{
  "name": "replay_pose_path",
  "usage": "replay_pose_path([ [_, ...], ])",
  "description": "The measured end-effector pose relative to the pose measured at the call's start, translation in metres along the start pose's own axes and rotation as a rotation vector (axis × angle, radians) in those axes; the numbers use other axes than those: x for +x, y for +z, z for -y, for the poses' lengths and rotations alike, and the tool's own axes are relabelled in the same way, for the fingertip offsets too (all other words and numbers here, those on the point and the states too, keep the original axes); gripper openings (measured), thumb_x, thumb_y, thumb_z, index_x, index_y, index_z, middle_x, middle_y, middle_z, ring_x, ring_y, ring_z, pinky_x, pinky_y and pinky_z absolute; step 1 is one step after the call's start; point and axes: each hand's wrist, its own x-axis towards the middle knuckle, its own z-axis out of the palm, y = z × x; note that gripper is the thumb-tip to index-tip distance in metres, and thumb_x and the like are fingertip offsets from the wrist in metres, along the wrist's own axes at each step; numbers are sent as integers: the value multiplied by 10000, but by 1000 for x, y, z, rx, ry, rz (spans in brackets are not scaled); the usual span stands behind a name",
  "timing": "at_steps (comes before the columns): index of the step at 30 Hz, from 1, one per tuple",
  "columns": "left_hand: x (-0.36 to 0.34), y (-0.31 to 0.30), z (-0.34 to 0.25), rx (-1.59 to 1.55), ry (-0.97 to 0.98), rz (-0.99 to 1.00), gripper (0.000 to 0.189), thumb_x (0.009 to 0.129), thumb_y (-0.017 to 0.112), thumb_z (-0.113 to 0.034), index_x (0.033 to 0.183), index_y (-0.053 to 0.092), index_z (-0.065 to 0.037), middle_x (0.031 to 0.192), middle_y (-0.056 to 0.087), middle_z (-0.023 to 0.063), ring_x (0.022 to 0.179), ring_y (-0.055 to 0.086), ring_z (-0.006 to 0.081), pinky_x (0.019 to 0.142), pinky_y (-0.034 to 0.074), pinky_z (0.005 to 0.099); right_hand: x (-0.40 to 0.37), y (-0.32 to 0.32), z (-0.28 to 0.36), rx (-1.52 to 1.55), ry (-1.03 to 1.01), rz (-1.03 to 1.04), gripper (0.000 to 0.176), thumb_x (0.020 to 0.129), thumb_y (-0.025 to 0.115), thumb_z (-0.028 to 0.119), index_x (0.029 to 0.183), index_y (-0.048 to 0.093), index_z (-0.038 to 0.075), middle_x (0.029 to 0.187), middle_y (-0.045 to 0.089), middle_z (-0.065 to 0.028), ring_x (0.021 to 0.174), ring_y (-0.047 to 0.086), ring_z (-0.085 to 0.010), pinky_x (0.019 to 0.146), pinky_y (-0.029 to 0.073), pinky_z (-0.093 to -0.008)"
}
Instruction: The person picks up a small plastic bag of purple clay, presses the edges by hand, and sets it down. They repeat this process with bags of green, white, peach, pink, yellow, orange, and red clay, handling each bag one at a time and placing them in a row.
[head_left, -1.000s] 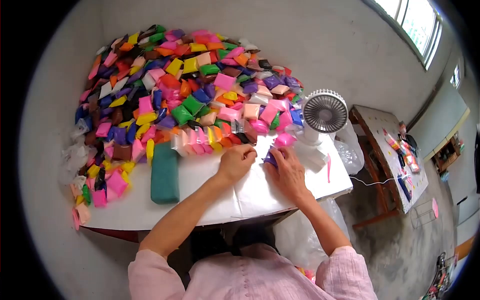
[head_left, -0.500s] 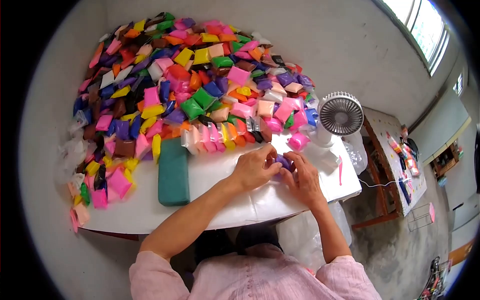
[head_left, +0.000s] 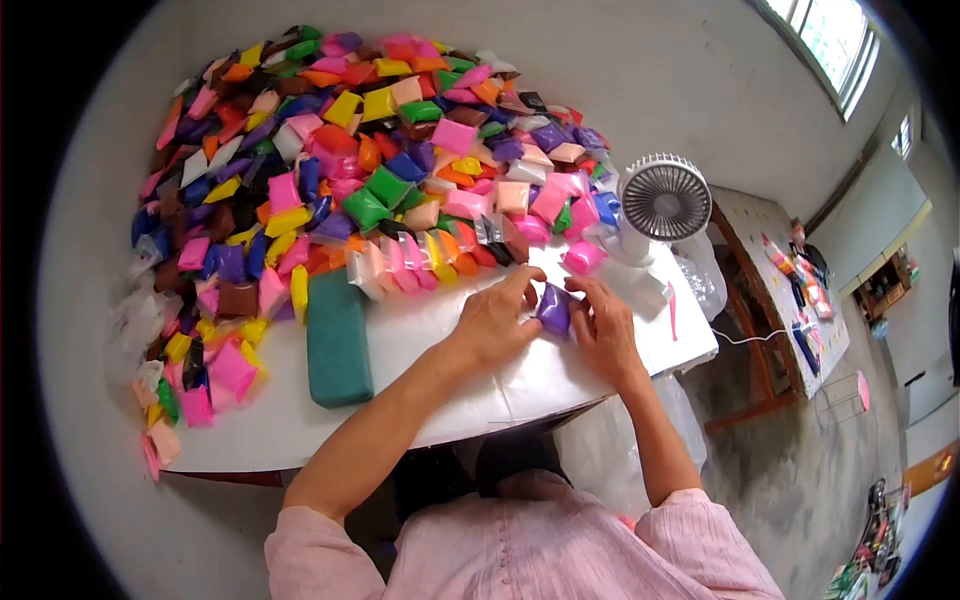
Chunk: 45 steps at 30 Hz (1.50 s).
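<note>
The left hand (head_left: 498, 322) and right hand (head_left: 604, 330) grasp one purple packet (head_left: 553, 309) between their fingertips, on the right half of the white table (head_left: 450, 405). The packet is glossy, plump and squarish. One smooth green block (head_left: 338, 345) lies nearer the left edge; one ribbed fan (head_left: 665, 200) stands by the right edge. Heaped plastic packets (head_left: 385, 190), too many to count, line the back.
</note>
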Motion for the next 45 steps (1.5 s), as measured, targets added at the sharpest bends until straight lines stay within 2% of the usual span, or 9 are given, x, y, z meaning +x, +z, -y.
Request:
replay_pose_path([
  [4,3,3,9,1,12,-89,397,727,624,-109,1112,547,-55,936,587,108,725,577,229,677,478,359,0,4,-9,-22,199,-74,250,837,607,104,1073,599,22,1016,631,-161,828,634,-341,721,501,-402],
  [8,3,9,20,131,132,-130,243,756,645,-153,962,612,-30,925,562,119,805,587,259,710,482,362,2,5,-3,-168,-94,-16,282,825,655,136,1074,619,10,1006,635,-153,786,639,-251,696,495,-327],
  [10,0,6,14,226,179,-114,211,768,663,-187,896,629,-23,922,552,120,846,592,273,733,487,361,3,-1,2,-39,16,51,310,801,690,142,1072,620,9,986,634,-123,771,626,-209,689,487,-302],
  [16,1,1,7,57,69,13,303,780,702,-281,929,641,-24,934,578,94,833,590,234,730,481,340,3,-7,-16,498,256,217,360,786,753,206,1045,618,-2,919,597,-37,807,576,-128,702,474,-260],
  [20,2,-5,-1,-74,26,92,237,830,682,-221,950,640,-21,866,606,43,730,556,137,658,458,283,8,-8,-13,731,309,224,358,792,762,215,1044,621,4,914,594,-18,846,559,-98,723,469,-255],
  [26,2,0,2,-258,19,66,163,878,654,-134,974,627,-5,812,611,2,685,512,57,609,430,229,25,-10,7,517,373,136,315,786,767,231,955,629,4,874,618,-10,795,549,-79,690,451,-230],
  [29,3,1,5,-306,-14,71,172,890,651,-142,983,624,-1,826,617,1,715,530,61,641,447,231,23,0,1,758,476,192,267,777,773,245,825,643,18,761,607,25,685,517,-50,594,420,-219],
  [32,3,2,7,-431,-51,104,174,900,642,-142,994,625,3,840,621,-3,750,545,62,680,459,229,23,5,-2,729,388,103,251,766,779,241,737,644,32,660,569,58,602,475,-27,518,372,-211],
  [45,3,-2,5,-461,-84,168,158,885,632,-107,988,644,12,839,630,-5,759,543,56,694,457,232,21,9,-3,742,362,62,172,787,735,172,759,656,23,651,581,46,617,500,-37,545,400,-217],
])
